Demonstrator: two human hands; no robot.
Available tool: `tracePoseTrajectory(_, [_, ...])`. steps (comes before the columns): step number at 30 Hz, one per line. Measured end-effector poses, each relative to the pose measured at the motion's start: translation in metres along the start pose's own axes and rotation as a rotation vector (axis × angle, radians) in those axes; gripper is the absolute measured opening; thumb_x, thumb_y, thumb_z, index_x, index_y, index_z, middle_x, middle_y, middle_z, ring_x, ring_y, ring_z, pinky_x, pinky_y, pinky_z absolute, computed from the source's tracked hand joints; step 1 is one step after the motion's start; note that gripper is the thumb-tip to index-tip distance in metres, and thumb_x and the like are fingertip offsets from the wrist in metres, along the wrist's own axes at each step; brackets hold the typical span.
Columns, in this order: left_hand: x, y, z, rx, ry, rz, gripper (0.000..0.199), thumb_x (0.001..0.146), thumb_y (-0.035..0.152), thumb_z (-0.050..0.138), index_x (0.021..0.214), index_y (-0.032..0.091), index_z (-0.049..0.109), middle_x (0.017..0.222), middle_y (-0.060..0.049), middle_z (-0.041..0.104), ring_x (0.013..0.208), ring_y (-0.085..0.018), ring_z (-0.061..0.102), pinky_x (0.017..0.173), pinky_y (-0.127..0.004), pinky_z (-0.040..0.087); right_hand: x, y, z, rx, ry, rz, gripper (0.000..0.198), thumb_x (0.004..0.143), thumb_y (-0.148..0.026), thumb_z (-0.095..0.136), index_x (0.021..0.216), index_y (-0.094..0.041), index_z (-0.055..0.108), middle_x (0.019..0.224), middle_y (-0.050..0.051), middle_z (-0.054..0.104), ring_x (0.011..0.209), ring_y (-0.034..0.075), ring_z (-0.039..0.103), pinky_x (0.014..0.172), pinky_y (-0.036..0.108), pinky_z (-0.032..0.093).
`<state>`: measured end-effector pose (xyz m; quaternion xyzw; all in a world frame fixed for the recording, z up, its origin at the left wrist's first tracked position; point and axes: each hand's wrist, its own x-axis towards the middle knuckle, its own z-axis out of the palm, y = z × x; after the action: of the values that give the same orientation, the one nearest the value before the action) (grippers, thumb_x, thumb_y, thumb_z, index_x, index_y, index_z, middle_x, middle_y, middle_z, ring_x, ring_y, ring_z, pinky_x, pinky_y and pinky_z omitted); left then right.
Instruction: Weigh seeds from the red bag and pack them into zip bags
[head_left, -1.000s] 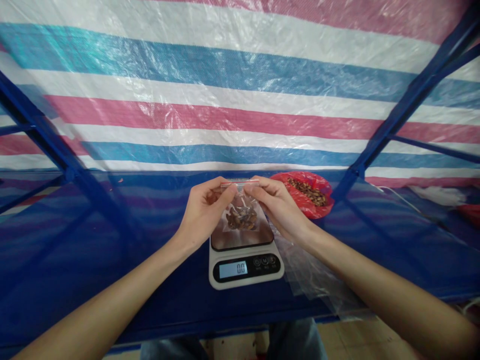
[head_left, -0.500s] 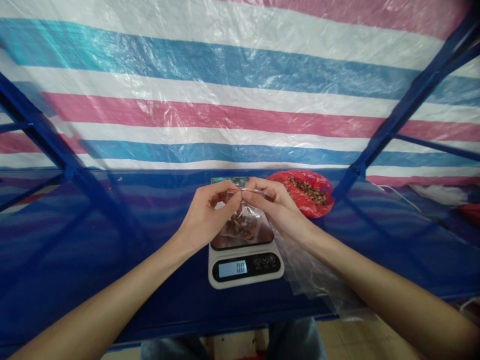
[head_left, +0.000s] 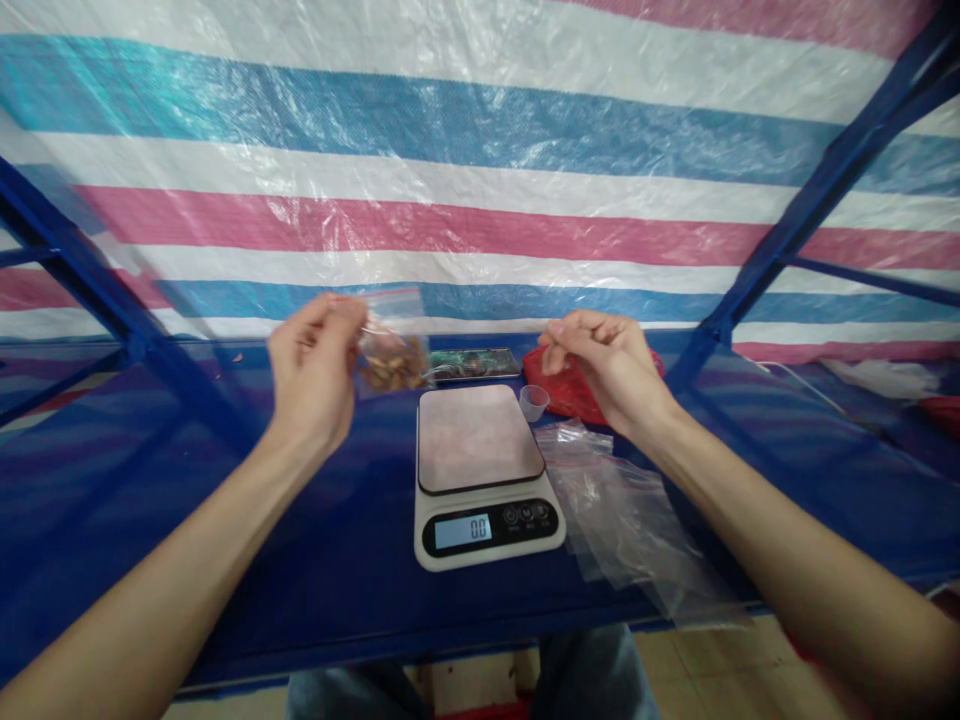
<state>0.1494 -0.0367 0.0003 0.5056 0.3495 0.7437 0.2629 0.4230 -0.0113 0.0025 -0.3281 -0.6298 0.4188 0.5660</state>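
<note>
My left hand [head_left: 319, 365] pinches the left side of a small clear zip-lock bag [head_left: 394, 350], which hangs in the air left of the scale. Brown dried pieces lie at the bottom of the bag; their kind is hard to tell. My right hand [head_left: 596, 365] is raised above the red plastic bag [head_left: 566, 390], its fingers curled together and nothing visible in them. Between my hands stands a white kitchen scale [head_left: 480, 450] with a bare weighing plate. Its display [head_left: 463, 532] reads 0.0.
Flat clear bags [head_left: 630, 520] are spread right of the scale, some over the table's front edge. A small clear cup [head_left: 534, 402] stands at the scale's back right corner. Behind lies a dark phone-like slab [head_left: 474, 364]. Blue frame bars [head_left: 810, 200] rise on both sides.
My hands have come apart. The left has carried the filled zip-lock bag up and left, off the scale; the right has let go of it and moved right, now covering the red bag's contents.
</note>
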Motion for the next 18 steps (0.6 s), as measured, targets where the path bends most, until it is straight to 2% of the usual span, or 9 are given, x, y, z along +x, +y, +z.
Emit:
tracePoseTrajectory(3, [0.021, -0.001, -0.017, -0.117, 0.113, -0.020, 0.027, 0.083, 0.026, 0.081, 0.068, 0.019, 0.060, 0.059, 0.007, 0.056, 0.053, -0.008, 0.049, 0.057, -0.023, 0.047, 0.012, 0.000, -0.027, -0.037, 0.163, -0.063, 0.025, 0.085, -0.040, 0.083, 0.071, -0.022, 0.074, 0.057, 0.001, 0.064, 0.052, 0.014, 0.052, 0.057, 0.032, 0.044])
tracePoseTrajectory(5, [0.024, -0.008, -0.021, -0.065, 0.102, -0.033, 0.021, 0.084, 0.027, 0.079, 0.069, 0.021, 0.066, 0.062, 0.005, 0.061, 0.056, -0.009, 0.053, 0.054, -0.022, 0.046, 0.016, 0.001, -0.035, -0.034, 0.196, -0.087, 0.024, 0.086, -0.041, 0.081, 0.073, -0.022, 0.075, 0.058, 0.000, 0.062, 0.050, 0.013, 0.049, 0.052, 0.031, 0.038])
tracePoseTrajectory(7, [0.018, -0.017, -0.019, 0.006, 0.054, -0.047, 0.016, 0.084, 0.033, 0.080, 0.076, 0.021, 0.072, 0.065, 0.003, 0.067, 0.059, -0.011, 0.058, 0.053, -0.022, 0.045, 0.017, 0.003, -0.035, -0.017, 0.180, -0.082, 0.023, 0.087, -0.042, 0.080, 0.078, -0.021, 0.075, 0.058, 0.000, 0.061, 0.049, 0.012, 0.047, 0.050, 0.030, 0.034])
tracePoseTrajectory(10, [0.004, -0.026, -0.011, 0.055, -0.067, -0.102, 0.023, 0.086, 0.042, 0.079, 0.082, 0.019, 0.074, 0.070, 0.000, 0.072, 0.062, -0.013, 0.063, 0.057, -0.023, 0.049, 0.013, 0.008, -0.027, -0.001, 0.115, -0.048, 0.023, 0.087, -0.042, 0.080, 0.082, -0.020, 0.076, 0.058, -0.001, 0.061, 0.050, 0.012, 0.047, 0.050, 0.029, 0.034])
tracePoseTrajectory(18, [-0.010, -0.020, -0.004, 0.071, -0.219, -0.142, 0.031, 0.088, 0.047, 0.079, 0.083, 0.016, 0.075, 0.071, -0.001, 0.072, 0.058, -0.012, 0.062, 0.056, -0.022, 0.048, 0.007, 0.019, -0.017, -0.051, -0.027, -0.054, 0.026, 0.091, -0.043, 0.076, 0.081, -0.019, 0.075, 0.057, -0.001, 0.062, 0.052, 0.012, 0.051, 0.056, 0.028, 0.040])
